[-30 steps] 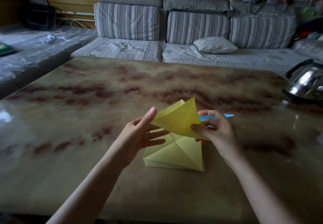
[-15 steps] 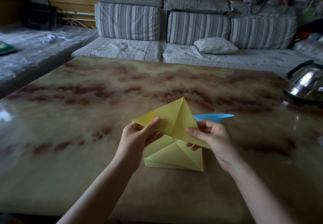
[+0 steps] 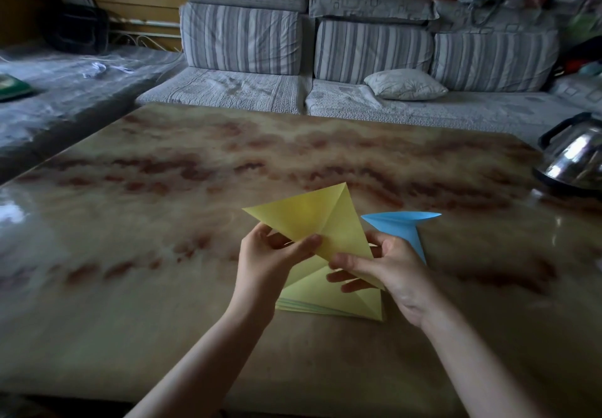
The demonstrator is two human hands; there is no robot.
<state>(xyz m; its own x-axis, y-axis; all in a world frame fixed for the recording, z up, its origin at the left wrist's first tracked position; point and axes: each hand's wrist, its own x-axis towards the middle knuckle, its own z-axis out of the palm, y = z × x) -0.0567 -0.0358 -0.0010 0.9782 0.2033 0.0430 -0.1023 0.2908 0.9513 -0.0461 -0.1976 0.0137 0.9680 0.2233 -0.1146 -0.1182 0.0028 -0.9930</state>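
Folding in mid-air above the counter (image 3: 156, 228): I watch from the remote station as a creased yellow sheet (image 3: 309, 219) is held just above a stack of yellow paper (image 3: 319, 298), which lies flat below the wrists. A second ago the left hand (image 3: 264, 264) stood open beside the curling sheet, with only the right gripping it. Now both have hold of it. The left hand pinches the lower left edge between thumb and fingers, and the right hand (image 3: 394, 274) pinches the lower right edge, thumb on top. The sheet has spread from a loose curl into a flatter, pointed shape, its diagonal crease running to the far tip. I read that as the paper brought under two-handed control, ready for the next crease to be lined up. A finished blue folded piece (image 3: 400, 222) lies just beyond the right hand. A steel kettle (image 3: 573, 157) stands at the counter's far right.
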